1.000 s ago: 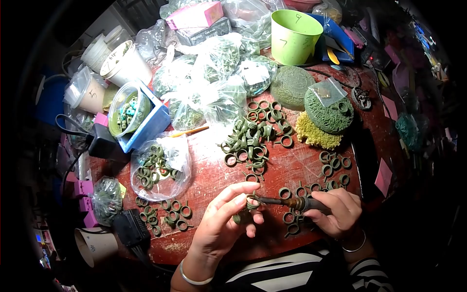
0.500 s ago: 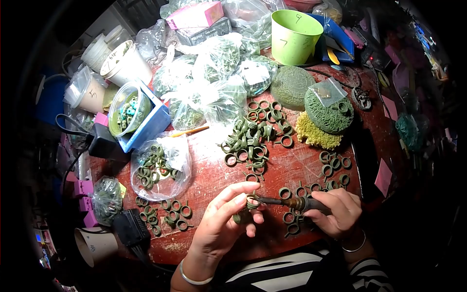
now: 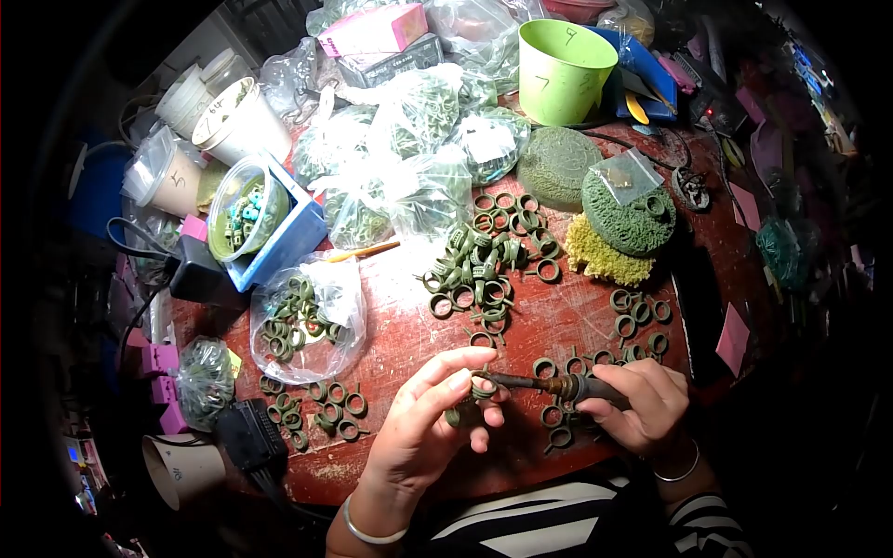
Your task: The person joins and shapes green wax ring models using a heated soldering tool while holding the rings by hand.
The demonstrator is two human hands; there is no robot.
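My left hand [image 3: 423,418] is closed, pinching a dark green ring [image 3: 482,386] between thumb and fingers. Another green piece [image 3: 459,416] lies lower against its fingers. In my right hand [image 3: 646,405] is a soldering iron [image 3: 556,385] with a dark handle and a brownish metal collar. Its thin tip points left and meets the ring; exact contact is too small to make out. Below the iron and around my right hand lie several more green rings [image 3: 560,437], each with a short stem.
A heap of green rings [image 3: 484,265] sits mid-table on the red tabletop [image 3: 400,307]. Filled plastic bags [image 3: 400,158], a lime green bucket [image 3: 566,74] and round green pads [image 3: 628,219] stand behind. An open bag of rings [image 3: 302,321] and a black box [image 3: 251,435] are at left.
My right hand and the soldering iron have shifted very slightly to the left. My left hand and the ring look nearly still.
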